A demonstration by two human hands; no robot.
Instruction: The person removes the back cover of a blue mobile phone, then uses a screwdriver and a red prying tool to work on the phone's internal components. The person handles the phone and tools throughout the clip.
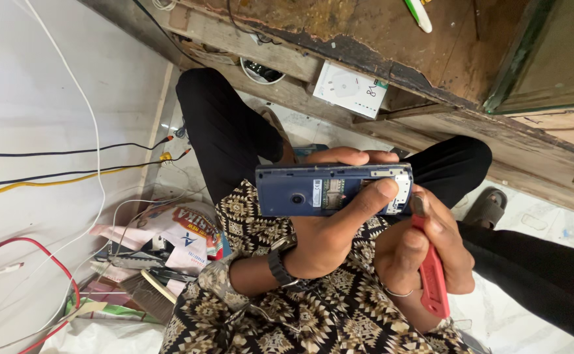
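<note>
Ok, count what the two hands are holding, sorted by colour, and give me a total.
Blue: 1, the open-backed blue plastic phone in the left hand.
Red: 1, the red-handled tool in the right hand.
Total: 2.

The left hand (329,226) holds a blue phone (333,190) with its back cover off; the thumb lies over the open back and the fingers wrap behind it. The right hand (421,252) grips a red screwdriver (431,272), and its tip touches the phone's right end. A dark watch (279,265) is on the left wrist. Below the hands is a patterned shirt (313,314). Above stands a worn wooden bench (392,46) with a white box (349,88) under its edge. Wires (71,174) run along the white wall at the left.
</note>
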